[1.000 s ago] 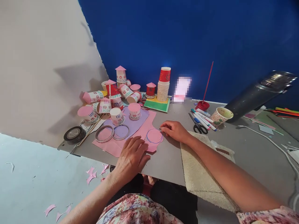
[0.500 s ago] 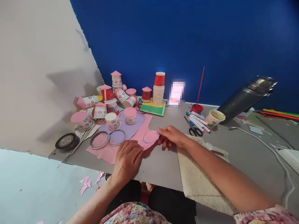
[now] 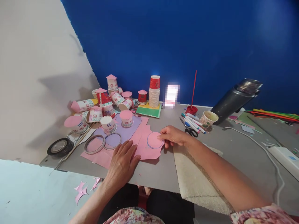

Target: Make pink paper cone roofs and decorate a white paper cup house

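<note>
A pink paper sheet point(image 3: 149, 153) lies on the grey table and carries a blue-outlined circle point(image 3: 154, 140) near its right edge. My right hand point(image 3: 174, 137) pinches that edge, thumb on top beside the circle and the other fingers partly hidden below. Flat across the sheet's front part rests my left hand point(image 3: 123, 160), fingers stretched out. Beyond its fingertips are two grey rings, a left one point(image 3: 86, 148) and a right one point(image 3: 121, 140), partly over a purple sheet point(image 3: 136, 124). Decorated paper cups point(image 3: 108, 125) stand close behind them, some with pink paper tops.
A cup stack point(image 3: 154, 98) stands near the blue wall. At right are black-handled scissors point(image 3: 191, 132), markers point(image 3: 195, 124), a patterned cup point(image 3: 209, 119) and a leaning dark flask point(image 3: 230, 104). Black tape point(image 3: 60, 147) sits left. Cloth point(image 3: 189, 174) hangs over the front edge.
The right edge of the pink sheet has come down flatter, and the circle shows rounder. My left hand has spread out flat on the paper; my right hand keeps its pinch. The view has shifted slightly.
</note>
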Available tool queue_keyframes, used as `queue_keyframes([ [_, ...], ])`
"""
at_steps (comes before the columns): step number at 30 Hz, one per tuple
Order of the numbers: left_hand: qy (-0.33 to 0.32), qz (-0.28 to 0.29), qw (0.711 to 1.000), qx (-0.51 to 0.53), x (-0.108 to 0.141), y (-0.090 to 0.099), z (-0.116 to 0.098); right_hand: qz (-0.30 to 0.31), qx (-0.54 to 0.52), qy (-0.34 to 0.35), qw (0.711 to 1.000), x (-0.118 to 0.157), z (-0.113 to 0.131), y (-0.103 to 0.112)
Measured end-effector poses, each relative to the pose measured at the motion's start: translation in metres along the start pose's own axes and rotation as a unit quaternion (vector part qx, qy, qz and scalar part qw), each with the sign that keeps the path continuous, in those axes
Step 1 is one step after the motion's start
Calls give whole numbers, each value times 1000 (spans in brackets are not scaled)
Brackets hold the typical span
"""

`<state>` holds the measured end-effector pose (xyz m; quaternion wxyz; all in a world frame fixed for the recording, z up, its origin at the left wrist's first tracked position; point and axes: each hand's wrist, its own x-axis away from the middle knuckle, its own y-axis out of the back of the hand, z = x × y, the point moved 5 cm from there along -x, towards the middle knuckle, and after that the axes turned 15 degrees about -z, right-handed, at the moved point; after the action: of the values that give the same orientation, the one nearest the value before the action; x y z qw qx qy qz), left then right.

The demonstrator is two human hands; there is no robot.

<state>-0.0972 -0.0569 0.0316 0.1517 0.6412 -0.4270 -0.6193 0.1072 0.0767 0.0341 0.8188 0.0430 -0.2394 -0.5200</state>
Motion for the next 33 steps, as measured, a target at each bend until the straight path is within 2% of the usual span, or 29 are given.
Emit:
queue_keyframes([
  [6,6,-6,1000,12,-1,-2,1,30,10,32,999,10,13,44],
  [10,22,-9,999,25,-1,-3,5,53,-95,65,992,15,20,67],
  [13,58,-24,994,94,-3,6,9,26,-200,109,973,12,25,74],
  [15,100,-21,977,186,-4,14,8,10,-226,121,967,10,26,67],
  [17,168,27,943,287,-6,15,3,14,-229,118,966,10,26,48],
  [19,234,54,891,386,-9,10,-9,21,-227,114,967,13,27,24],
  [22,318,41,820,474,-17,-4,-30,38,-207,102,972,18,30,-12],
  [24,388,20,797,461,-23,-15,-40,37,-174,107,978,21,35,-27],
  [25,431,-8,785,445,-26,-18,-41,24,-114,127,985,22,38,-29],
  [27,503,-45,745,436,-32,-22,-41,-4,12,154,988,25,44,-22],
  [30,544,-117,682,474,-39,-20,-35,-58,161,148,974,32,42,14],
  [33,538,-140,666,497,-37,-16,-26,-214,283,114,928,39,24,71],
])
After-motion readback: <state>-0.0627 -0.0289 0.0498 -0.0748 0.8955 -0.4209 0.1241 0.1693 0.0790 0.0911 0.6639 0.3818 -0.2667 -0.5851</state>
